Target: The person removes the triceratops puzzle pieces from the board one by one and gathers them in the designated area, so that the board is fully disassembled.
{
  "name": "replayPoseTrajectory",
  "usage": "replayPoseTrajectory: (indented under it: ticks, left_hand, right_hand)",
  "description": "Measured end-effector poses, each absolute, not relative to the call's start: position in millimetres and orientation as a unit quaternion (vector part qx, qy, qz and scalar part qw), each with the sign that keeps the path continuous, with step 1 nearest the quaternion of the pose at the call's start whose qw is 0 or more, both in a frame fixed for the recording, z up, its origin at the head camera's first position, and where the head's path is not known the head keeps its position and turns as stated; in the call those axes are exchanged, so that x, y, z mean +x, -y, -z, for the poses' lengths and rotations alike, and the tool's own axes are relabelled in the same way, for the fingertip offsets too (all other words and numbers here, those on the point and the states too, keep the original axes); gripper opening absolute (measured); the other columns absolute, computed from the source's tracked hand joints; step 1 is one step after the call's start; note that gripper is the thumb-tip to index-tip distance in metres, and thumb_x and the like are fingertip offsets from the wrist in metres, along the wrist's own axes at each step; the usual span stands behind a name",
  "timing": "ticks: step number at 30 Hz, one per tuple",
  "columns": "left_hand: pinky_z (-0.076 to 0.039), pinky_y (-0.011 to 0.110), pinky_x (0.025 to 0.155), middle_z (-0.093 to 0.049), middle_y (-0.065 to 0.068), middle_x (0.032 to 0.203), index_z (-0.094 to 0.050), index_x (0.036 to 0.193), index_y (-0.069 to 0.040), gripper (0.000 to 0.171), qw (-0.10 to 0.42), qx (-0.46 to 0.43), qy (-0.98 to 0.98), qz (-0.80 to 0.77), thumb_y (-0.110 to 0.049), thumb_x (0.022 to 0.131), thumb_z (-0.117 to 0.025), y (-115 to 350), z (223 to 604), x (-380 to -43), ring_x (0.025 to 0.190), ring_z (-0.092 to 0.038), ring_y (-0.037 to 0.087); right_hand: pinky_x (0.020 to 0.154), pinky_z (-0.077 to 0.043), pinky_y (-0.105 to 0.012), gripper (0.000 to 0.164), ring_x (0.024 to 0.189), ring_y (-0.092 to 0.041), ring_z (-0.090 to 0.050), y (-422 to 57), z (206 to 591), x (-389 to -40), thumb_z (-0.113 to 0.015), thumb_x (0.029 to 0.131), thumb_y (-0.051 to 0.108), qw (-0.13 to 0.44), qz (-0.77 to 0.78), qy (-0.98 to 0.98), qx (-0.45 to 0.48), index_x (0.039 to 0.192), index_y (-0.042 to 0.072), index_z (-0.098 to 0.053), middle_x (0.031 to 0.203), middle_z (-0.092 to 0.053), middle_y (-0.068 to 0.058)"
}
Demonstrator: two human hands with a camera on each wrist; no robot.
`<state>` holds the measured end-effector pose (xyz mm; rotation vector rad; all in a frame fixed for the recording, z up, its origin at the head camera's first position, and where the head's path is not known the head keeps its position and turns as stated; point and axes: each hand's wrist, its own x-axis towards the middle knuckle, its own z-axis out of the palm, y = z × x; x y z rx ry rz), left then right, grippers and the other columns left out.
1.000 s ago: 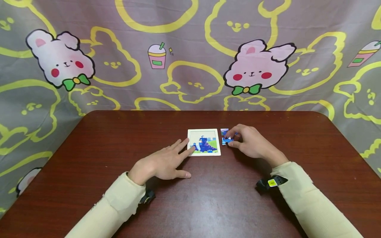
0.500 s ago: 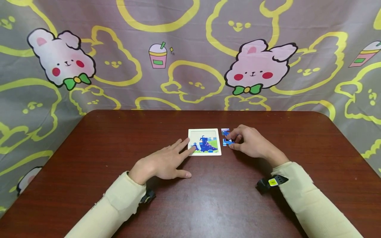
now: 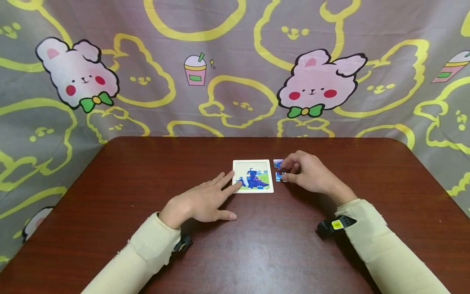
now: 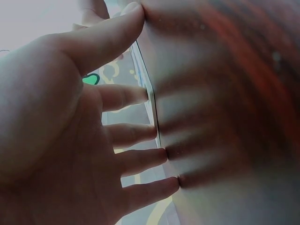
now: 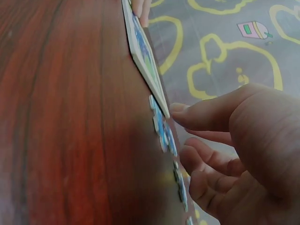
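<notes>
A small white-framed jigsaw tray (image 3: pixel 235 165) lies flat, its lower part showing a blue dinosaur picture and its upper part pale. My left hand (image 3: pixel 202 200) rests spread at the tray's left side; the index fingertip overlaps the lower left of the picture, while the thumb sits on the table. Right of the tray, my right hand (image 3: pixel 312 173) hovers over loose blue jigsaw pieces (image 3: pixel 278 176), thumb and index fingertips close to them but apart. In the right wrist view, several jigsaw pieces (image 5: pixel 157 123) line up beyond the tray's corner. The hand partly hides them.
A dark red-brown wooden table (image 3: pixel 249 253) carries everything, its back edge meeting a grey curtain (image 3: pixel 235 36) with yellow outlines and bunny faces. Black wrist straps (image 3: pixel 327 227) sit at both cuffs.
My right index finger has lifted and drawn back slightly from the lower jigsaw piece, widening its gap to the thumb. The left hand and tray stay put.
</notes>
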<state>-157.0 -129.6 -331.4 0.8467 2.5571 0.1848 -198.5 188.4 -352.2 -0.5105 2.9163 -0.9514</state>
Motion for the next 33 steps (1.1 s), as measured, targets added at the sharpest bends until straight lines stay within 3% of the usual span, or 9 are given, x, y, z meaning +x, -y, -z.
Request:
replayPoseTrajectory:
  ticks: [15, 23, 33]
  left_hand:
    - [-0.022, 0.055, 0.133, -0.002, 0.008, 0.182, -0.024, 0.171, -0.024, 0.085, 0.206, 0.325, -0.920, -0.069, -0.053, 0.103, -0.065, 123, 327, -158, 0.168, -0.004, 0.036]
    - [-0.024, 0.053, 0.133, -0.002, 0.007, 0.182, -0.020, 0.172, -0.025, 0.087, 0.217, 0.330, -0.917, -0.061, -0.054, 0.103, -0.065, 117, 331, -159, 0.168, -0.004, 0.030]
    - [-0.024, 0.054, 0.133, -0.001, 0.005, 0.182, -0.018, 0.172, -0.026, 0.088, 0.223, 0.329, -0.915, -0.060, -0.054, 0.102, -0.065, 115, 333, -158, 0.169, -0.004, 0.029]
  right_hand:
    - [0.075, -0.052, -0.033, 0.033, 0.090, -0.022, -0.059, -147, 351, -201, -0.086, 0.090, 0.016, 0.008, 0.305, -0.931, -0.201, 0.119, 0.007, -0.074, 0.106, -0.066, -0.009]
    - [0.090, -0.058, -0.046, 0.035, 0.104, -0.027, -0.066, -122, 350, -202, -0.084, 0.092, 0.015, 0.025, 0.298, -0.926, -0.231, 0.124, 0.005, -0.074, 0.117, -0.069, -0.011]
    - [0.101, -0.055, -0.050, 0.029, 0.110, -0.029, -0.063, -106, 352, -206, -0.080, 0.093, 0.013, 0.045, 0.244, -0.936, -0.249, 0.121, 0.004, -0.076, 0.119, -0.067, -0.013]
